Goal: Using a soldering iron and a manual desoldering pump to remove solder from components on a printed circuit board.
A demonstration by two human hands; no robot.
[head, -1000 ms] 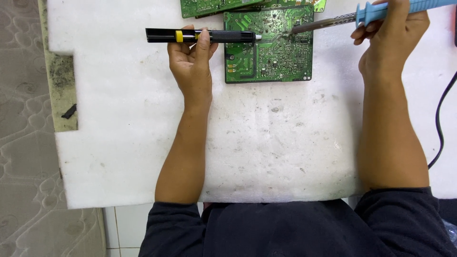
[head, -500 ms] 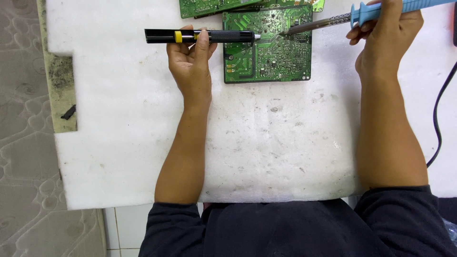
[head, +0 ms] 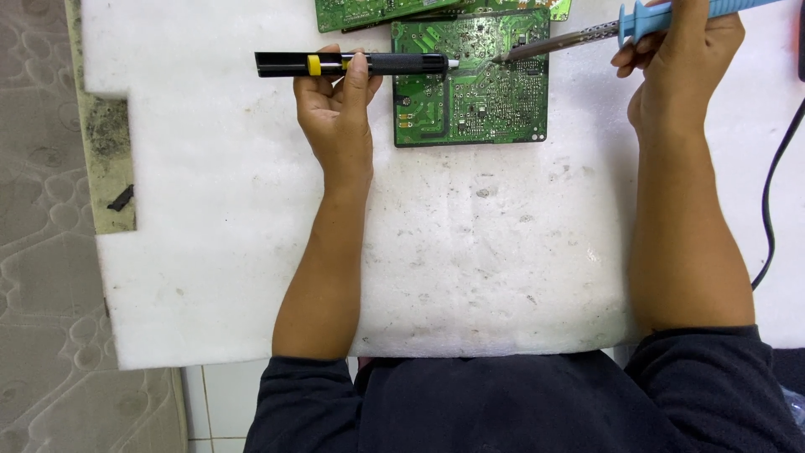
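The left hand [head: 337, 113] is gripping a black, yellow-banded desoldering pump [head: 352, 64]; the right hand [head: 679, 71] is clasping a blue-handled soldering iron [head: 620, 25], both tips meeting on the far green circuit board [head: 474, 92].

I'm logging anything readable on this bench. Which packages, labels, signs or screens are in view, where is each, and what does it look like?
No package, sign or screen shows.
Nearest to a label: a yellow band round the black pen-shaped tool, which the left hand holds beside the green rectangular circuit board.
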